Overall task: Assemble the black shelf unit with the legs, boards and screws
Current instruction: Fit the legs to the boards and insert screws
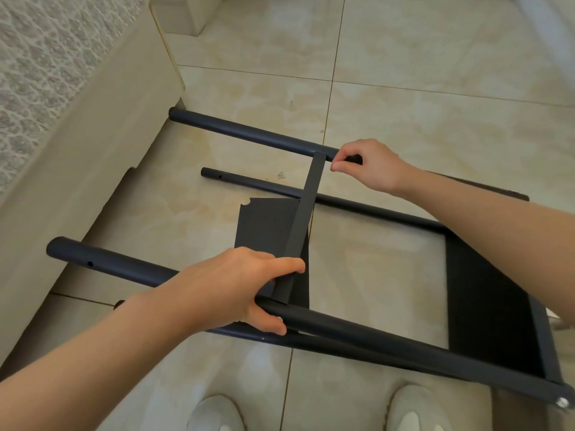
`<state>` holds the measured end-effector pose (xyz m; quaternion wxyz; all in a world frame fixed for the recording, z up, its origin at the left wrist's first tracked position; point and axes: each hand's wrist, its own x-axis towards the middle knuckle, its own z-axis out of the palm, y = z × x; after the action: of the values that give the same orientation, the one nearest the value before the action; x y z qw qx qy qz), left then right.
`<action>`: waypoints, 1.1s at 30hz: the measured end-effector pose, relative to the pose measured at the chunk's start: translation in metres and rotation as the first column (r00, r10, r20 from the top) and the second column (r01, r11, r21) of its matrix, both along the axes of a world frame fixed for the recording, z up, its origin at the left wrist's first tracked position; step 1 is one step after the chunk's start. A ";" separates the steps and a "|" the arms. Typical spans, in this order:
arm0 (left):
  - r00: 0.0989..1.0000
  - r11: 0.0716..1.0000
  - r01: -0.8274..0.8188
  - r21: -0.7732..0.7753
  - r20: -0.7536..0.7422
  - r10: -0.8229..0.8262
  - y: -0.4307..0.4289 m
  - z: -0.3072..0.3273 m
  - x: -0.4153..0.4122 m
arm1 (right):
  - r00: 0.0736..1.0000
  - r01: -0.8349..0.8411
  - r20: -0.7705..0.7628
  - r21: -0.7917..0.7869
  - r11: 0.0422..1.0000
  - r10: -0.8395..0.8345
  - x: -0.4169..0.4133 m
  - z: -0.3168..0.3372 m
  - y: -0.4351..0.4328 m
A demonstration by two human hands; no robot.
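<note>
Both of my pale shoes [410, 409] stand at the bottom edge on the tiled floor [404, 88], and just beyond them the black shelf unit lies on its side. My left hand [230, 284] grips the near leg [373, 334], thumb hooked round the tube and forefinger stretched flat over the near edge of the middle board [267, 225], pressing it against that leg. My right hand [370, 164] pinches the far leg [242, 132] right beside the board's far corner, fingers curled close around the tube. A third leg [255, 185] lies on the floor between them and passes under the board. At the right, the end board [485, 306] already sits fixed between the legs, with a screw [562, 402] showing at the tip of the near leg. I judge that I am seating the middle board: it stands tilted between the legs, not yet square to them. An open hole [90, 264] shows near the free end of the near leg, so a further board seems still to come. Next I reckon the board's corners must line up with the holes in the tubes before any screw goes in; that calls for holding both legs steady and nudging the board straight. Something small glints by my left thumb, though I cannot tell what it is.
</note>
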<state>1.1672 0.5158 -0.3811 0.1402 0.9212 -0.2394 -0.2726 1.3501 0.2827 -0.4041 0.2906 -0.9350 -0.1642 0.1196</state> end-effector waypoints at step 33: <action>0.973 0.964 -0.229 -0.136 -0.009 0.230 -0.007 -0.035 -0.073 | 0.987 -0.130 0.095 -0.036 0.991 0.133 -0.031 -0.004 0.059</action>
<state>1.0938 0.5089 -0.4157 0.2326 0.9319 -0.1497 -0.2346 1.3192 0.3416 -0.4081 0.2597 -0.9311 -0.2376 0.0956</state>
